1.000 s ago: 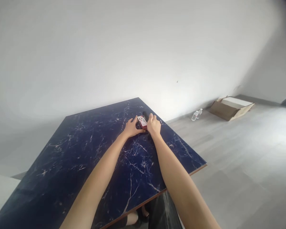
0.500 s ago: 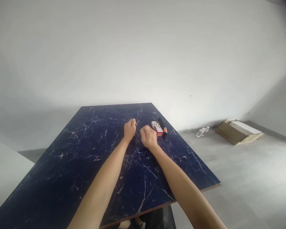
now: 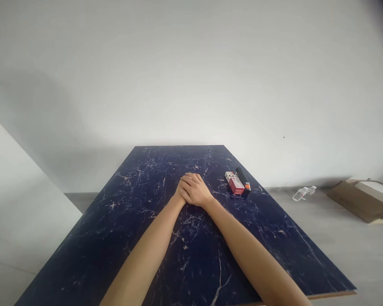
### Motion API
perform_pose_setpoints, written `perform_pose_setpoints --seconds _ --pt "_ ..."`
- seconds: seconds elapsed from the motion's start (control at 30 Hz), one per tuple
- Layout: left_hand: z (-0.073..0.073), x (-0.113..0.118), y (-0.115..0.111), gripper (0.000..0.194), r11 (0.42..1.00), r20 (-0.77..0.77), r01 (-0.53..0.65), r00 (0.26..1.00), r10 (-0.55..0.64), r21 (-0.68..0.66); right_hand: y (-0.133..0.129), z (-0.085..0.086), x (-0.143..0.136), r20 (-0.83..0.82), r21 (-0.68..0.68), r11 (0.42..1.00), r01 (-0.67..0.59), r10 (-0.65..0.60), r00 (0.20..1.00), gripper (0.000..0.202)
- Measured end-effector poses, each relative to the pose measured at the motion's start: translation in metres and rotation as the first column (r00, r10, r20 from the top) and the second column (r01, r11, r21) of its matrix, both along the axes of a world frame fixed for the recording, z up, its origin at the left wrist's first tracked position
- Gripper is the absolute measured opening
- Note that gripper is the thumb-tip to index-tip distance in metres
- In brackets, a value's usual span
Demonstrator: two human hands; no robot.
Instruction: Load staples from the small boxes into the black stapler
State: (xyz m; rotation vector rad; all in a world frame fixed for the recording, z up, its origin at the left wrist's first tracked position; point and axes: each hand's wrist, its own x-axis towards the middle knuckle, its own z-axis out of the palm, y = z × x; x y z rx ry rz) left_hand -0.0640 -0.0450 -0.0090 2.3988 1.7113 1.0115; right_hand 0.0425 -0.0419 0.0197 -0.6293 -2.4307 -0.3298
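Near the middle of the dark blue marbled table, my two hands are together. My right hand lies over my left hand, its fingers wrapped round it. Most of my left hand is covered, and its fingers are largely hidden beneath the right one. To the right of my hands sit a red and white box and, against it, a black cylindrical object with an orange part at its near end.
On the floor right of the table lie clear plastic bottles and a cardboard box. A pale wall stands behind the table's far edge. A white panel is at the left.
My hands were apart as loose fists; now the right one has closed over the left. The view has shifted, so the table and the objects appear farther right and lower.
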Motion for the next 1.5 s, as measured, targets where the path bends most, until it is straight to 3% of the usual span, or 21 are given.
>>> perform_pose_setpoints --seconds 0.13,0.23,0.5,0.77,0.97,1.27,1.37,1.5 --pt "-0.010 0.024 0.002 0.052 0.996 0.043 -0.091 0.995 0.090 0.013 0.000 0.001 -0.003 0.010 -0.053 0.997 -0.059 0.059 0.998 0.037" --pt "-0.007 0.032 0.006 0.056 0.990 0.066 -0.136 0.989 0.134 0.031 -0.002 0.000 -0.008 0.023 -0.059 0.989 -0.132 0.134 0.991 0.039" --pt "0.027 -0.016 0.004 0.061 0.969 0.040 -0.113 0.994 0.106 0.220 -0.042 -0.007 -0.039 0.070 -0.091 0.878 -0.470 0.476 0.876 0.057" --pt "0.022 -0.013 0.007 0.061 0.975 -0.045 -0.078 0.995 0.090 0.209 -0.073 -0.012 -0.061 0.064 -0.150 0.795 -0.588 0.601 0.796 0.057" --pt "0.016 -0.014 0.018 0.057 0.983 -0.112 -0.179 0.977 0.182 0.039 -0.060 -0.005 -0.052 -0.022 -0.256 0.842 -0.475 0.487 0.873 0.046" --pt "0.002 -0.002 0.025 0.065 0.942 -0.172 -0.313 0.941 0.290 -0.124 -0.020 -0.002 -0.027 -0.036 -0.254 0.916 -0.312 0.313 0.949 0.044" --pt "-0.003 -0.001 0.025 0.067 0.951 -0.176 -0.288 0.948 0.267 -0.109 -0.012 0.001 -0.017 -0.046 -0.185 0.951 -0.249 0.245 0.968 0.044" --pt "-0.001 -0.007 0.028 0.056 0.978 -0.212 -0.194 0.961 0.175 -0.071 -0.002 0.003 -0.003 -0.033 -0.146 0.981 -0.125 0.121 0.992 0.043"
